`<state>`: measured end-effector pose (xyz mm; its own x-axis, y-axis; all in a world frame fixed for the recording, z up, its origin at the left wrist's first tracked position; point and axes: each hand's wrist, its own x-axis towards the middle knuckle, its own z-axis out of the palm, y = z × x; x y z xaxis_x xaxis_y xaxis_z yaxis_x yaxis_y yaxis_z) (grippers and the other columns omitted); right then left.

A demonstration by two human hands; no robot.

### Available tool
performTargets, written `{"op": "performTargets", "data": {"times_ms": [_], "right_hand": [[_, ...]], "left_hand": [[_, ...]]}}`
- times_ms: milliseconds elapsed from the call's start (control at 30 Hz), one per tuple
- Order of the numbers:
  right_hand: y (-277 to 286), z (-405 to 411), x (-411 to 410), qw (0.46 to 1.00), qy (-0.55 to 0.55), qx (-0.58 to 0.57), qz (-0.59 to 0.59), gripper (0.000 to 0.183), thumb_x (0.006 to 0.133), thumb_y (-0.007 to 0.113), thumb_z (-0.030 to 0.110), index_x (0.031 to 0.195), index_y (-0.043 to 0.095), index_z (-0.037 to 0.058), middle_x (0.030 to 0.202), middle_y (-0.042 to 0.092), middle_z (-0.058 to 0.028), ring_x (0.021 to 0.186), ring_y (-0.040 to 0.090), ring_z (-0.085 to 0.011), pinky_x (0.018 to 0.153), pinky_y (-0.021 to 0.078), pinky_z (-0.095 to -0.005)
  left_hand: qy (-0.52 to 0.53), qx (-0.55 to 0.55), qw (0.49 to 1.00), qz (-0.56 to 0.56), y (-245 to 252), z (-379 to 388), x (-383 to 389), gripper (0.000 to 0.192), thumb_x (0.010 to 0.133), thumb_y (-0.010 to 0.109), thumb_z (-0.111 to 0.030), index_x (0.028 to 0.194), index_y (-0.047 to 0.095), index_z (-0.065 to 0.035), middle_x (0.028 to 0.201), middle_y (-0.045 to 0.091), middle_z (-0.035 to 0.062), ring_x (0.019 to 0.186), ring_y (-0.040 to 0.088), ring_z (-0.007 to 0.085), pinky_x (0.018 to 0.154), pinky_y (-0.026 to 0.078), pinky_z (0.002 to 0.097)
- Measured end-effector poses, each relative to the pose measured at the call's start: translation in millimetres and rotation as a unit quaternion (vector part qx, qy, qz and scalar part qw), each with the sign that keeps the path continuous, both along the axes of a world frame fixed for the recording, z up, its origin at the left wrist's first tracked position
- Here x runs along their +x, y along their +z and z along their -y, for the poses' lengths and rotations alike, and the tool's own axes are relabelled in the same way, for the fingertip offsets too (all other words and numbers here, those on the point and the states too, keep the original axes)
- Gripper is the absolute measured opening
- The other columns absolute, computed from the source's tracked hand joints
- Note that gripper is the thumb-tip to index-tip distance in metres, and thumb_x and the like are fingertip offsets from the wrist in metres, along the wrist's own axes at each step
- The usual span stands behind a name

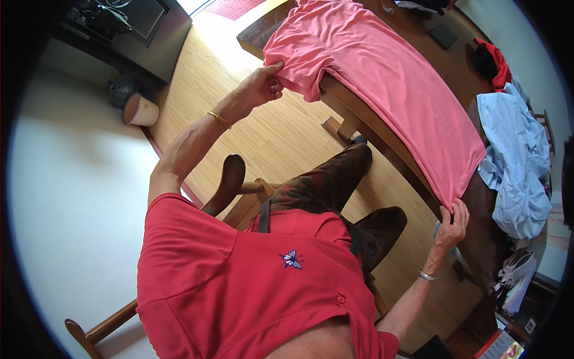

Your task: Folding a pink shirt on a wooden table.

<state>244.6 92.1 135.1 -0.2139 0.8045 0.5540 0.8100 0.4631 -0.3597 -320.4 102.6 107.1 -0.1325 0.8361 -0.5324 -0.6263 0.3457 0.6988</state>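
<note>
A pink short-sleeved garment, likely a T-shirt, lies spread along the dark wooden table, and part of it hangs over the near edge. My left hand pinches the sleeve end at the table's far-left side, thumb on top. At the other end, my right hand grips a bottom corner of the hem between thumb and fingers. The cloth between that corner and the body of the garment is drawn into long creases. Its neck end reaches the top of the view and is partly cut off.
A crumpled light blue garment lies on the table right of the pink one, with red cloth beyond. A wooden chair's armrest is at my left. A wastebasket stands by the wall.
</note>
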Motion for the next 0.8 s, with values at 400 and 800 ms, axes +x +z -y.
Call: {"op": "performTargets", "data": {"times_ms": [400,800], "right_hand": [[10.0,1.2,18.1,0.999,-0.008,-0.038,0.032,0.021,0.071,0.070,-0.004,0.090,0.060,-0.0010,0.102,0.064,-0.0120,0.095,0.060,-0.0286,0.082,0.0484,-0.0369],[51.2,-12.6,-8.0,0.994,-0.067,-0.039,0.079,0.023,0.077,0.068,0.000,0.099,0.063,0.0006,0.110,0.064,-0.0142,0.103,0.059,-0.0302,0.088,0.0467,-0.0374]], "left_hand": [[0.090,0.022,0.995,0.031,33.7,19.7,45.9,0.026,0.084,0.057,-0.008,0.109,0.053,-0.0037,0.105,0.060,0.0093,0.090,0.062,0.0219,0.077,0.055,0.0392],[0.059,0.069,0.993,0.075,60.0,38.4,71.9,0.031,0.081,0.065,-0.009,0.109,0.052,-0.0038,0.109,0.058,0.0087,0.094,0.062,0.0213,0.082,0.056,0.0403]]}}
